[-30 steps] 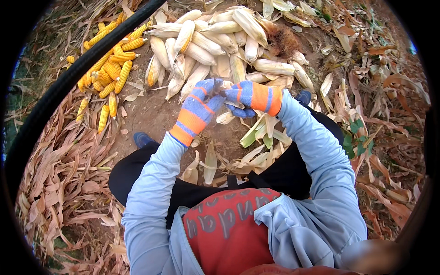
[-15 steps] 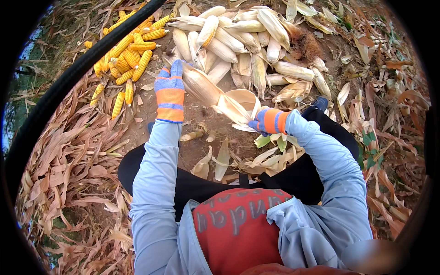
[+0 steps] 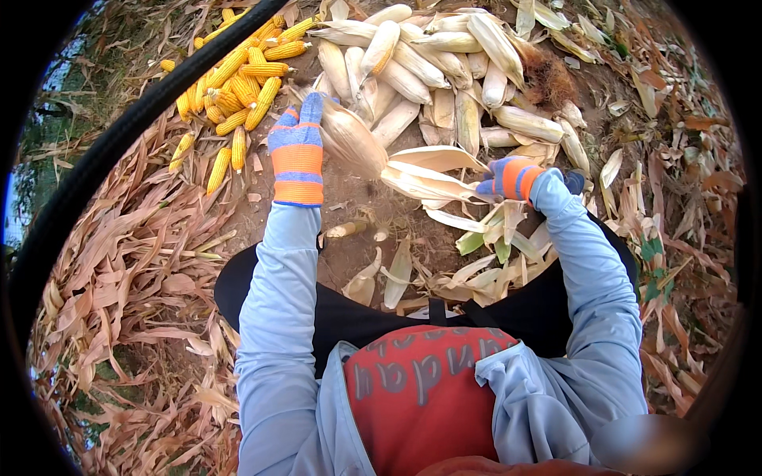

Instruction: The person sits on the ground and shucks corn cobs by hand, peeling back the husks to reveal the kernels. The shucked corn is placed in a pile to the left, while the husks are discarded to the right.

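Both my hands wear blue-and-orange knit gloves. My left hand (image 3: 298,147) is closed around the far end of an ear of corn (image 3: 355,143), which is wrapped in pale dry husk and slants down to the right. At its near end the husk leaves (image 3: 432,182) are spread away from the ear. My right hand (image 3: 508,178) grips the tips of those leaves, off to the right of the ear. The kernels of this ear do not show; husk covers them.
Bare yellow corn cobs (image 3: 246,83) lie heaped at the far left. Beyond my hands is a pile of unhusked ears (image 3: 413,67). Loose husk pieces (image 3: 500,230) lie near my right knee, and dry leaves (image 3: 135,262) cover the ground at left. A black cable (image 3: 127,143) crosses the upper left.
My right hand has moved right and slightly up, drawing the husk leaves out straighter from the ear. My left hand keeps its hold at the far end.
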A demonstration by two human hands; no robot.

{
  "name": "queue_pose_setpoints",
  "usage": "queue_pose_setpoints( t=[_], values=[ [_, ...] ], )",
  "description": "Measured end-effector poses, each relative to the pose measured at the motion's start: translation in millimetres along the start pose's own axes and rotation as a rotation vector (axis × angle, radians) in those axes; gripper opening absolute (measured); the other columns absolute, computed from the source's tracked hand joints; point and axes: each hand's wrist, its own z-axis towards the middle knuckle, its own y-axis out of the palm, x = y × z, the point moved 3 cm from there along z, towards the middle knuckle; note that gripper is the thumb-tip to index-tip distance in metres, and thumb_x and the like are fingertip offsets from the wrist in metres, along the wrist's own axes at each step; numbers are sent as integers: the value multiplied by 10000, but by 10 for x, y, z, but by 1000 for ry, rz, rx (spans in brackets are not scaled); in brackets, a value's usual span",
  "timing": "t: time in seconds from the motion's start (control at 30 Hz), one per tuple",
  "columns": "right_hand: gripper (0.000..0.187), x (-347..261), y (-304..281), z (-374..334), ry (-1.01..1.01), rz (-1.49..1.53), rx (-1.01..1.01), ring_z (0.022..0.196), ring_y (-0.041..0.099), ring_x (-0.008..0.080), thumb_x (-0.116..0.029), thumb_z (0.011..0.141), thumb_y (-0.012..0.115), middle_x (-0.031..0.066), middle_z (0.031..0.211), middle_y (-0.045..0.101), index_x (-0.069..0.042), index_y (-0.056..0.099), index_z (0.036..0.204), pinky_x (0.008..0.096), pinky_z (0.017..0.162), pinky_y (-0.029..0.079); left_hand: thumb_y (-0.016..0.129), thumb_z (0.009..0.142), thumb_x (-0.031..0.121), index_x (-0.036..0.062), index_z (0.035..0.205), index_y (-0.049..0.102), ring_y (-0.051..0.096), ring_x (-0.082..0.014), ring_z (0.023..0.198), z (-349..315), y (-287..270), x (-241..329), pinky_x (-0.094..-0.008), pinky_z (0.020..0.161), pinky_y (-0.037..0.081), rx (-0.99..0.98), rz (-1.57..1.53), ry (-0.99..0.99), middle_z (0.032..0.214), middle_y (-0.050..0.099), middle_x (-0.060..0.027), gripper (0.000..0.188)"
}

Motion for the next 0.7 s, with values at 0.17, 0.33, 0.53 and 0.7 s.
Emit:
queue_pose_setpoints(
  t=[0.17, 0.33, 0.53, 0.7],
  values=[
    [471, -246, -552, -45, -82, -10, 738, 835, 552, 319, -369, 721, 603, 168, 908, 584, -48, 513, 1055, 373, 747, 435, 640, 736, 316, -23, 625, 534, 335, -127, 510, -71, 252, -167, -305, 499, 345, -36, -131, -83, 508, 457, -76, 372],
    [302, -644, -631, -96, -418, 339, 801, 775, 554, 303, -259, 734, 600, 150, 842, 585, -42, 576, 942, 339, 715, 448, 630, 741, 325, -23, 586, 510, 329, -131, 482, -347, 513, 97, -306, 472, 332, -161, -72, -71, 482, 421, -97, 400],
    [324, -1002, -383, 37, -439, 614, 705, 741, 557, 282, -291, 698, 652, 141, 802, 580, -27, 581, 873, 326, 668, 451, 606, 762, 320, -27, 637, 549, 377, -182, 478, -488, 804, 54, -328, 486, 352, -305, -26, -37, 525, 464, -131, 373],
    [360, -1040, -454, 6, -397, 469, 796, 703, 539, 305, -362, 692, 642, 149, 751, 562, -36, 570, 827, 357, 615, 434, 601, 791, 243, -10, 654, 548, 363, -66, 527, -589, 925, 70, -254, 457, 324, -372, -123, 42, 544, 471, -16, 292]
  ],
)
